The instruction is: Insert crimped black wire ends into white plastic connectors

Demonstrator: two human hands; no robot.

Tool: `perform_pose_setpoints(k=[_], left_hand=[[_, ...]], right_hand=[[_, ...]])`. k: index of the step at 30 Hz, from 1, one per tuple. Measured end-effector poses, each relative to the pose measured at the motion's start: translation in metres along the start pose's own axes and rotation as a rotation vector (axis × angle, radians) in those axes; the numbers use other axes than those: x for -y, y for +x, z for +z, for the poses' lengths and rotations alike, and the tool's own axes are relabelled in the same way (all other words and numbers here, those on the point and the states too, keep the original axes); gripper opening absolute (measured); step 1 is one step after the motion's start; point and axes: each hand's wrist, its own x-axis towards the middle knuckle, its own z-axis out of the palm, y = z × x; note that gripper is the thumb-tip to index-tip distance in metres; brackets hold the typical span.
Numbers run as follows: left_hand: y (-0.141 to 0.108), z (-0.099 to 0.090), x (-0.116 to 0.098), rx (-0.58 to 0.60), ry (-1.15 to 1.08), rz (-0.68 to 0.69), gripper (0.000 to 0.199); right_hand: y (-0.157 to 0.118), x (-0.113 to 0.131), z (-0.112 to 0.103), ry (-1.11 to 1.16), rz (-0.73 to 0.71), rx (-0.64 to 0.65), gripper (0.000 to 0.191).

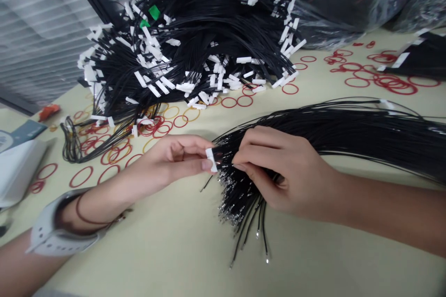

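My left hand [177, 160] pinches a small white connector [211, 159] between thumb and fingers, near the middle of the view. Just right of it, my right hand [275, 162] has its thumb and index finger pressed together on a thin black wire whose tip points at the connector. Beneath and around my right hand lies a thick bundle of black wires [365, 137], running off to the right. Their loose ends carry small silver metal terminals [232, 209]. Several single wires fan out below my right hand.
A large heap of black cables with white connectors [216, 32] lies at the back. Red rubber bands [386, 76] and yellow ones are scattered on the pale table [156, 250]. Clear plastic bags [334, 0] stand back right; a white box [21, 171] is at far left.
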Motion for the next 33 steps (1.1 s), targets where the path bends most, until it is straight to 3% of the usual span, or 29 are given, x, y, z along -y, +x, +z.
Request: perform_pose_setpoints(k=[9, 23, 33], left_hand=[[-0.0011, -0.0002, 0.0022, -0.002, 0.000, -0.002, 0.020], [0.0009, -0.0011, 0.0003, 0.019, 0.030, 0.018, 0.021], [-0.0044, 0.0082, 0.0057, -0.084, 0.090, 0.031, 0.014]], right_hand=[[-0.0006, -0.0004, 0.0025, -0.060, 0.039, -0.015, 0.016], [-0.0002, -0.0007, 0.0027, -0.130, -0.086, 0.019, 0.025], [-0.0009, 0.0004, 0.0058, -0.110, 0.029, 0.007, 0.019]])
